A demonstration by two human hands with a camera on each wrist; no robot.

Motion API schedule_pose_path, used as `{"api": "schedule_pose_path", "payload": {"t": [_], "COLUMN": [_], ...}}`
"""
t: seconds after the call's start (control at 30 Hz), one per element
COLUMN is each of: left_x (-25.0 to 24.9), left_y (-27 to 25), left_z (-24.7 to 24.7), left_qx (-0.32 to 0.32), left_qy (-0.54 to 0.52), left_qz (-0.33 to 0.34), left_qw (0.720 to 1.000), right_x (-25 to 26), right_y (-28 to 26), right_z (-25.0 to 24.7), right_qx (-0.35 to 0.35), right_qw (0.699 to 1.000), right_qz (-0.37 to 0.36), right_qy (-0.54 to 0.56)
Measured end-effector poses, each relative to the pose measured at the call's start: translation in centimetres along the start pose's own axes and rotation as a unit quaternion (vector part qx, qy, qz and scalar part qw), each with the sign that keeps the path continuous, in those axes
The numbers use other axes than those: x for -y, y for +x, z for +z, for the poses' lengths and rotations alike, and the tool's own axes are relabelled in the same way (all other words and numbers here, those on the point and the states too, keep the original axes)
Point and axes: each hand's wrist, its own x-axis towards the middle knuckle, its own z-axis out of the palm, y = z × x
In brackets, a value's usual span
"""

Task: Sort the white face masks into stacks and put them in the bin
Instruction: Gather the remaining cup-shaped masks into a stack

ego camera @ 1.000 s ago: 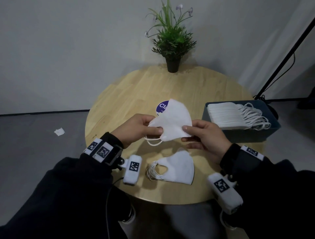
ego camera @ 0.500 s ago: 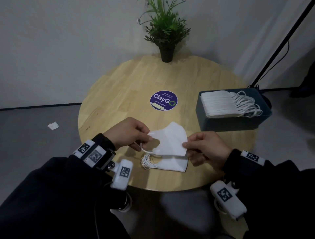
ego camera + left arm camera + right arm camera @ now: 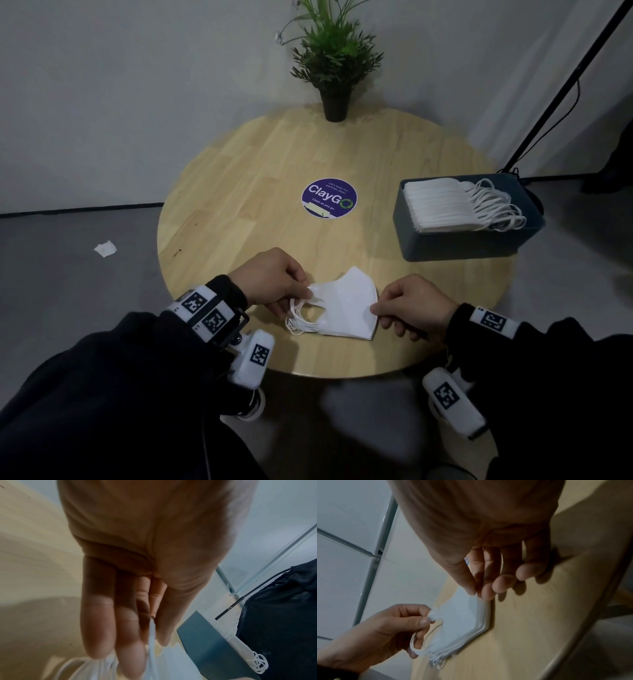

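Top white mask [image 3: 346, 301] lying on a small stack of masks [image 3: 329, 327] near the round table's [image 3: 239, 178] front edge, left hand [image 3: 270, 277] pinching its ear-loop end between thumb and forefinger, right hand [image 3: 416, 305] pinching its opposite edge, blue bin [image 3: 455, 245] with 1 stacked row at right.

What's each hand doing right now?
Left hand: pinches the ear-loop end of the top white fabric face mask.
Right hand: pinches the same mask's opposite edge.

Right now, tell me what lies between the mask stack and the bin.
Only bare wooden table lies between the mask stack and the bin, per the head view.
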Motion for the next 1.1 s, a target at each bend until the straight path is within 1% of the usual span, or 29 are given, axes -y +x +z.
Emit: {"api": "schedule_pose_path", "payload": {"t": [0.23,0.43,0.6,0.63,0.7,0.73,0.77,0.83,0.87,0.9,0.97,1.03,1.1], "left_x": [-0.3,-0.1,0.0,0.0,0.1,0.0,-0.1,-0.3,-0.5,-0.5,-0.4,-0.6,-0.7], "left_y": [0.0,0.1,0.1,0.2,0.5,0.5,0.6,0.9,1.1,1.3,1.5,1.6,1.8], "left_z": [0.2,0.2,0.1,-0.1,-0.3,-0.3,-0.1,0.9,1.7,2.4,4.1,5.2,5.8], "left_qx": [0.016,0.012,0.016,0.014,-0.024,-0.051,-0.067,-0.068,-0.060,-0.054,-0.055,-0.071,-0.078], "left_qy": [0.007,0.016,0.040,0.062,0.146,0.172,0.173,0.153,0.169,0.208,0.298,0.348,0.348], "left_qz": [-0.008,-0.007,-0.014,-0.011,0.026,0.046,0.063,0.092,0.102,0.110,0.119,0.121,0.113], "left_qw": [1.000,1.000,0.999,0.998,0.989,0.983,0.981,0.982,0.978,0.970,0.945,0.927,0.927], "right_x": [0.1,0.1,0.2,0.1,0.1,0.2,0.3,0.8,1.0,1.1,1.1,0.9,1.0], "right_y": [0.0,0.0,0.1,0.2,0.5,0.7,0.9,1.2,1.3,1.3,1.5,1.7,1.7], "right_z": [0.0,0.0,0.0,0.0,0.0,0.0,0.1,0.1,0.3,0.5,1.1,1.6,1.7], "right_qx": [-0.015,-0.018,-0.018,-0.021,-0.046,-0.071,-0.100,-0.144,-0.148,-0.142,-0.123,-0.109,-0.103], "right_qw": [0.999,0.999,0.998,0.998,0.997,0.995,0.992,0.979,0.970,0.961,0.943,0.933,0.936], "right_qz": [-0.005,-0.010,-0.015,-0.015,-0.021,-0.031,-0.047,-0.081,-0.090,-0.097,-0.110,-0.121,-0.125], "right_qy": [-0.030,-0.048,-0.061,-0.063,-0.062,-0.057,-0.059,-0.120,-0.168,-0.214,-0.290,-0.319,-0.311]}}
